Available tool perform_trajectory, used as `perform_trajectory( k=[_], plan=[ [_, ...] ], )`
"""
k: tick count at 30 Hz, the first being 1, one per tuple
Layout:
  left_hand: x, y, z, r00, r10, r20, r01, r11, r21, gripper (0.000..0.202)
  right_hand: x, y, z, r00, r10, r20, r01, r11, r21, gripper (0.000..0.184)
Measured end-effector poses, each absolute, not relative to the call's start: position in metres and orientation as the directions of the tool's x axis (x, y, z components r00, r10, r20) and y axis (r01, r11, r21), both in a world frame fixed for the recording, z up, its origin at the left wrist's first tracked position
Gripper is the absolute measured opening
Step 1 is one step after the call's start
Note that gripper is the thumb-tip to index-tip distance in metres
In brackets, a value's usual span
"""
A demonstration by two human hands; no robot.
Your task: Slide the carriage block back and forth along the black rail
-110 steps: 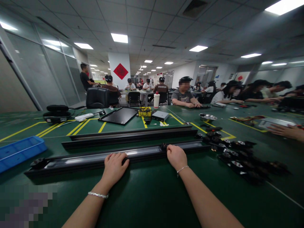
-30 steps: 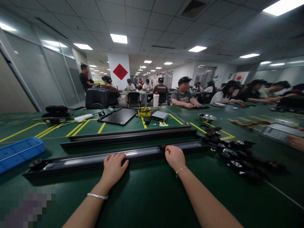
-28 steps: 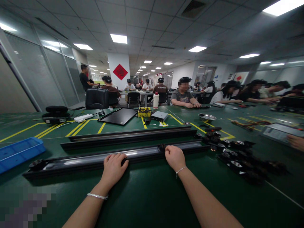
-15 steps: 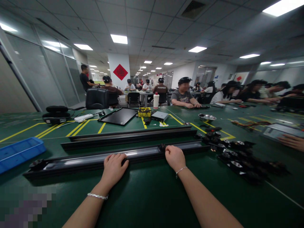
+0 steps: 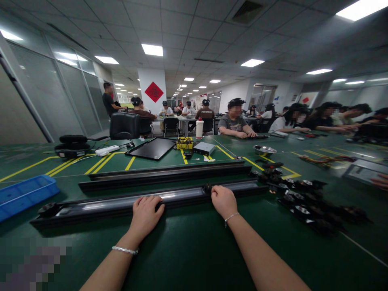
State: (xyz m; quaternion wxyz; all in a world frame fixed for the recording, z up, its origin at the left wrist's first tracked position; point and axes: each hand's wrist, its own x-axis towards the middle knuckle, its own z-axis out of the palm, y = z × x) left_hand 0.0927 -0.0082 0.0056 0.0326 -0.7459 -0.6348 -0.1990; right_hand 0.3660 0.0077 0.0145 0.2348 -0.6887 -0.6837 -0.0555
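Lying at twelve o'clock: near rail (image 5: 180,195), left hand (image 5: 147,212) draped over, right hand (image 5: 224,200) curled beside its knob (image 5: 207,188), hands apart; grip, can't tell. Beyond, yellow box (image 5: 182,146), cables (image 5: 188,141) atop. Blue bin (image 5: 38,200) at ten. Bowl (image 5: 263,153) at one, contents unclear.

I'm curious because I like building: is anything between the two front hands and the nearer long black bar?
Nothing visible is. The left hand rests right on the nearer bar; the right hand touches it too, beside a small dark part. Some fingertips are hidden.
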Motion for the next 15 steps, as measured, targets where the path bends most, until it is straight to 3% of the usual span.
perform_trajectory(
  k=[15],
  plan=[
    [0.0930,-0.0073,0.0066,0.103,0.946,0.307,0.955,-0.180,0.235,0.024,0.3656,0.0061,0.0179,0.058,0.927,0.370,0.971,0.033,-0.235,0.024]
  ],
)
